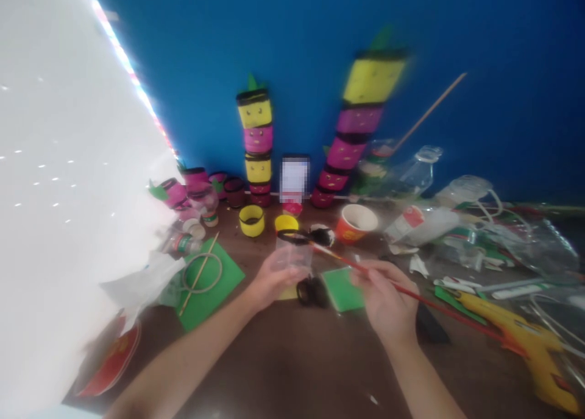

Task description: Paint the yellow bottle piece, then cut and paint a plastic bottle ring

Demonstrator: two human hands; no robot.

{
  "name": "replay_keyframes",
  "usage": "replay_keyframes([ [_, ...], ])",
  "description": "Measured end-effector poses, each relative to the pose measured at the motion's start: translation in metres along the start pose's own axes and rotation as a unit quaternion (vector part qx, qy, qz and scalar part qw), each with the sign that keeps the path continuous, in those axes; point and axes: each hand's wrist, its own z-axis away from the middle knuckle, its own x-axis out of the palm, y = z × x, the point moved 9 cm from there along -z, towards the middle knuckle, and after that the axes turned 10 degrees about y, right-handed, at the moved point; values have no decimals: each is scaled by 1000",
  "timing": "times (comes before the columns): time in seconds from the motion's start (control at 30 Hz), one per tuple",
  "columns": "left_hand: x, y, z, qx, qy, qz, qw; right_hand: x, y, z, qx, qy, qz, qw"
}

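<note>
My left hand (275, 278) is wrapped round a clear plastic cup (295, 256) whose rim is painted black. In my right hand (388, 294) is a long red paintbrush (347, 262), held like a pen. Its bristle end touches or comes very close to the black rim; blur keeps me from telling which. Just behind the cup sit a yellow pot (286, 224) and a small container of black paint (322, 234). A yellow ring with black edges (251, 221) stands to the left. Under my hands lie black scissors (312, 292), partly hidden, and a green sheet (343, 289).
Two tall stacks of painted cups, one left (258, 140) and one leaning right (354, 136), stand by the blue wall. A paper cup (356, 223) is right of centre. Plastic bottles (423, 169) and a yellow glue gun (525, 334) crowd the right. Green paper (223, 279) lies left.
</note>
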Motion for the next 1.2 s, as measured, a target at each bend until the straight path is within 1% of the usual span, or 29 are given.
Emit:
replay_keyframes([
  [0.17, -1, -1, -1, -7, 2, -5, 1000, 6, 1, 7, 2, -11, 15, 1000],
  [0.27, -3, -3, -1, -9, 1, -8, 1000, 5, 5, 6, -2, -11, 29, 1000],
  [0.37, -2, -3, -2, -5, -10, 0, 1000, -1, 5, 2, -11, 6, 37, 999],
  [0.47, -2, -1, -3, 5, -16, 13, 1000, -6, 3, -2, -11, 26, 15, 999],
  [0.57, -1, -1, -2, 3, -31, 10, 999, -3, 2, -2, 3, 17, -4, 1000],
  [0.67, 2, 0, -1, -1, -53, -3, 999, 2, 2, 1, 17, 5, 2, 1000],
  [0.87, 7, 1, 1, 1, -75, -11, 997, 0, 6, 2, 12, 19, 16, 1000],
  [1.0, 7, 0, 2, -9, -72, -8, 997, -4, 4, -2, 2, 18, 21, 1000],
  [1.2, 6, 0, 3, -17, -60, 4, 998, -13, -1, -8, -12, 34, 2, 999],
])
